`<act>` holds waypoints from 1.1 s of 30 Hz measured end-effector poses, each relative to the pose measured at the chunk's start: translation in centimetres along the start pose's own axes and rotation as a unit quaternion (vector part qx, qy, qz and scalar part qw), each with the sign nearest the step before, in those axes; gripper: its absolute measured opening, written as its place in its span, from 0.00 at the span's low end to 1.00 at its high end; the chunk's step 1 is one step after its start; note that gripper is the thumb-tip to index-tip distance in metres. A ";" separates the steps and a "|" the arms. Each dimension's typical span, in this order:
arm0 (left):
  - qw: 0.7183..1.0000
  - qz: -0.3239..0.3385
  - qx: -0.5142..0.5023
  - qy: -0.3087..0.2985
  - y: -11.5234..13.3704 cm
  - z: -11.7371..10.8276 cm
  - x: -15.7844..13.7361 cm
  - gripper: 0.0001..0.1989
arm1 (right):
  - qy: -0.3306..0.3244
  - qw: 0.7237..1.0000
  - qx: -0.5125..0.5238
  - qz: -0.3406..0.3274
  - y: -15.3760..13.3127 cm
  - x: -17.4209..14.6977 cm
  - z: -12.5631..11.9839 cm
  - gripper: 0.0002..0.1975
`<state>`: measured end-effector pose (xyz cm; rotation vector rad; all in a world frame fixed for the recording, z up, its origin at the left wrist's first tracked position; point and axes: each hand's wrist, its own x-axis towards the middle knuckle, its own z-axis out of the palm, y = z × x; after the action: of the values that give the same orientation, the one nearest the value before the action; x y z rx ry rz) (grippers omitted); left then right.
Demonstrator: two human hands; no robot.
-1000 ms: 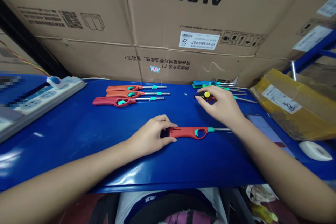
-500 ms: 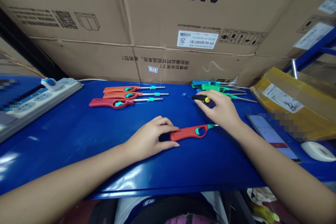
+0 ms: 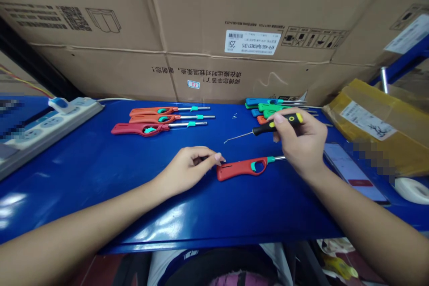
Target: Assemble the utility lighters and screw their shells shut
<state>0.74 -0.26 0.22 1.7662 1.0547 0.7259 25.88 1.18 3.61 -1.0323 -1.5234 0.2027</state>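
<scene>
A red long-nosed lighter (image 3: 239,170) lies flat, its metal tube pointing right. My left hand (image 3: 187,167) rests at its butt end, thumb and fingers drawn together; whatever may be between them is hidden. My right hand (image 3: 303,143) grips a screwdriver (image 3: 263,129) by its black and yellow handle, above the lighter's tube. Its thin shaft slants down to the left, with a tiny pale piece at the tip, too small to name. A few small silvery slivers, perhaps screws, (image 3: 235,116) lie behind the tip.
Several orange and red lighters (image 3: 147,119) lie at the left back; blue, green and orange ones (image 3: 264,102) are piled at the right back. A power strip (image 3: 50,129) is left. At right are a phone (image 3: 355,174), a white mouse (image 3: 411,190) and a yellow-taped box (image 3: 378,120). A large carton (image 3: 187,22) stands behind.
My right hand has lifted the screwdriver from near the silvery slivers and brought it toward me, turning its tip down-left. My left thumb has come up off the table to my fingers.
</scene>
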 end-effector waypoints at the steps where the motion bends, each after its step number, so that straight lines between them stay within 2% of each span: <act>1: 0.999 -0.030 -0.037 0.002 0.0 -0.1 0.2 0.19 | -0.001 1.000 0.009 0.000 -0.1 -0.3 0.1 0.08; 3: 0.993 -0.066 -0.097 0.010 0.1 -0.2 0.4 0.20 | -0.005 1.000 0.021 0.000 -0.3 -1.0 0.4 0.08; 9: 0.973 -0.101 -0.205 0.037 0.3 -0.1 0.4 0.21 | -0.004 0.999 0.035 -0.014 -0.6 -2.2 0.4 0.05; 19: 0.961 -0.121 -0.248 0.036 -0.1 -0.2 0.4 0.11 | -0.034 0.997 -0.020 -0.063 -1.9 -2.2 -0.1 0.07; 23: 0.960 -0.115 -0.252 0.045 -0.3 -0.2 0.5 0.11 | -0.036 0.999 0.009 -0.034 -1.4 -2.2 0.1 0.05; 26: 0.956 -0.108 -0.266 0.054 -0.5 -0.3 0.6 0.11 | -0.004 0.997 0.072 0.007 -0.7 -2.1 0.3 0.06; 29: 0.948 -0.116 -0.293 0.053 -0.6 -0.3 0.5 0.10 | 0.033 0.990 0.135 0.036 -0.2 -1.9 0.5 0.07; 33: 0.929 -0.128 -0.345 0.040 -0.3 -0.2 0.5 0.11 | 0.048 0.986 0.155 0.049 -0.1 -1.6 0.7 0.07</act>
<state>0.68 0.33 0.04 0.9843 0.9074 0.8725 25.00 0.29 2.34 -0.8546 -1.3062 0.4386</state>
